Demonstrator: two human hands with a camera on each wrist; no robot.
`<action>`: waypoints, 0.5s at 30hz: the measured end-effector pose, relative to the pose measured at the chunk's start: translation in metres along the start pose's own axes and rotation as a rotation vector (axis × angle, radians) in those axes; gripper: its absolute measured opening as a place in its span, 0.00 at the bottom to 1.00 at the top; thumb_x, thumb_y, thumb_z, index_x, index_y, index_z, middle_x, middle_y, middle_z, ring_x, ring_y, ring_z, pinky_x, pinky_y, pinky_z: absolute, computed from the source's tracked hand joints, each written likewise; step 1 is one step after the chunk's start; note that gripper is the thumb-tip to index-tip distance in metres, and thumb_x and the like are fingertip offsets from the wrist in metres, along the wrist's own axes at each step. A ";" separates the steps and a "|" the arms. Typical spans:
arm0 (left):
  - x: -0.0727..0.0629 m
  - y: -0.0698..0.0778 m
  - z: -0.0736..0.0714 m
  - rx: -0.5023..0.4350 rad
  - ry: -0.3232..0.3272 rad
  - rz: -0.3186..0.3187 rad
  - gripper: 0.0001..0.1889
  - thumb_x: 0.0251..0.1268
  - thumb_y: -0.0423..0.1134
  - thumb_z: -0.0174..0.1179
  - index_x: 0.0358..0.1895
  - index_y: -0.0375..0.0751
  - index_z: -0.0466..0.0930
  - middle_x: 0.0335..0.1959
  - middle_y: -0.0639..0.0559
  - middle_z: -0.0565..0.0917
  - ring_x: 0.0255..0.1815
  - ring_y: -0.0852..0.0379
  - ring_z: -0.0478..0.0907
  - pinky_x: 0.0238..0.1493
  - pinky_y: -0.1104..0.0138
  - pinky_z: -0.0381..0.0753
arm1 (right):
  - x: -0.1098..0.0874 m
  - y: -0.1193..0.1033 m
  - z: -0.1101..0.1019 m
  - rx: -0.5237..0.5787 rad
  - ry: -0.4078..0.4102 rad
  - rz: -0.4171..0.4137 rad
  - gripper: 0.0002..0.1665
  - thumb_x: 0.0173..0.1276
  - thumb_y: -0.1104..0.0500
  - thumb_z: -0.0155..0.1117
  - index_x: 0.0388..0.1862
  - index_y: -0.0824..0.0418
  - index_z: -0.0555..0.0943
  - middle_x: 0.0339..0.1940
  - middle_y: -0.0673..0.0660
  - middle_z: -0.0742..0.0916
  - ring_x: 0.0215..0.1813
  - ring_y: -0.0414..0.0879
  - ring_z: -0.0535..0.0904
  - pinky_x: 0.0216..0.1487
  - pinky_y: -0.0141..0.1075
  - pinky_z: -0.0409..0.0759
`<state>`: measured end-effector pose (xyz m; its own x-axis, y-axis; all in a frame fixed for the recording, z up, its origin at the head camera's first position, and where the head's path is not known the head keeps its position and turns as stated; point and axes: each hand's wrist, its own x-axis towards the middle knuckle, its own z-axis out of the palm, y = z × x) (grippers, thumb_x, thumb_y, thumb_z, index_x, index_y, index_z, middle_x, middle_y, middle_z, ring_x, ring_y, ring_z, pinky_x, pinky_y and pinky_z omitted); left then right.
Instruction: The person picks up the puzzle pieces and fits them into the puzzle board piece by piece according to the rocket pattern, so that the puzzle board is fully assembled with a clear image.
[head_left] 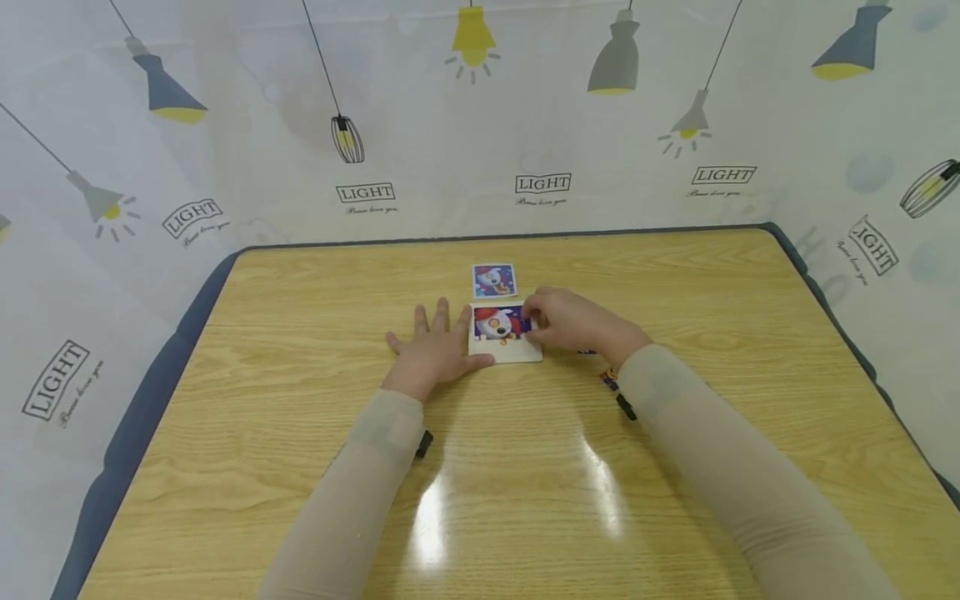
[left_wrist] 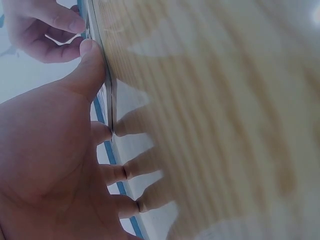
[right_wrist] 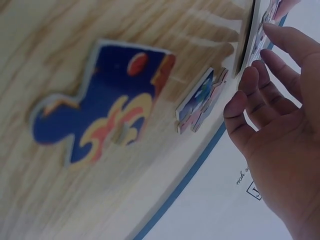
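Note:
A partly filled jigsaw puzzle (head_left: 491,323) lies in a pale tray (head_left: 510,353) at mid-table; the tray's lower strip is bare. My left hand (head_left: 431,354) is spread flat at the tray's left side, the thumb along its near left corner. At the right edge of the picture, the curled thumb and forefinger of my right hand (head_left: 570,321) pinch a puzzle piece, mostly hidden by the fingers. A loose blue puzzle piece (right_wrist: 117,100) with orange swirls lies near the right wrist. Beyond it in the right wrist view is another loose puzzle piece (right_wrist: 200,102).
A square picture card (head_left: 494,282) lies just behind the tray, showing a similar character. The wooden table (head_left: 300,333) has a dark blue edge. Behind it hangs a pale cloth (head_left: 450,125) printed with lamps. Small black objects (head_left: 626,407) show beside the wrists.

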<state>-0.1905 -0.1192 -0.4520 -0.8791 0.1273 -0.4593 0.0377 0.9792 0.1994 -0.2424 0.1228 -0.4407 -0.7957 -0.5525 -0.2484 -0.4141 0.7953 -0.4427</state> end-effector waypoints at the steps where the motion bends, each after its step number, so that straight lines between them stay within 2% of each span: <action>1: 0.000 0.000 0.000 0.002 -0.003 0.000 0.54 0.68 0.82 0.47 0.89 0.64 0.35 0.90 0.46 0.28 0.90 0.31 0.25 0.74 0.16 0.33 | 0.000 0.000 0.000 0.000 0.000 -0.001 0.21 0.76 0.51 0.71 0.62 0.57 0.84 0.51 0.54 0.84 0.48 0.47 0.80 0.54 0.42 0.85; 7: -0.004 0.001 -0.003 -0.006 -0.005 0.001 0.53 0.70 0.80 0.47 0.89 0.64 0.35 0.90 0.46 0.28 0.90 0.32 0.24 0.75 0.16 0.34 | 0.003 -0.002 0.004 0.009 -0.010 -0.025 0.21 0.77 0.51 0.70 0.64 0.56 0.84 0.54 0.54 0.84 0.47 0.47 0.80 0.53 0.42 0.85; 15: -0.002 0.000 -0.001 -0.001 0.007 0.008 0.54 0.69 0.81 0.47 0.89 0.64 0.35 0.91 0.45 0.28 0.89 0.31 0.25 0.74 0.16 0.36 | 0.002 -0.005 0.005 0.008 -0.009 -0.022 0.21 0.78 0.52 0.69 0.65 0.55 0.84 0.57 0.54 0.84 0.55 0.49 0.83 0.64 0.46 0.86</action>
<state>-0.1893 -0.1197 -0.4507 -0.8822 0.1342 -0.4513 0.0444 0.9779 0.2042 -0.2399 0.1163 -0.4432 -0.7823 -0.5720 -0.2465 -0.4275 0.7810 -0.4554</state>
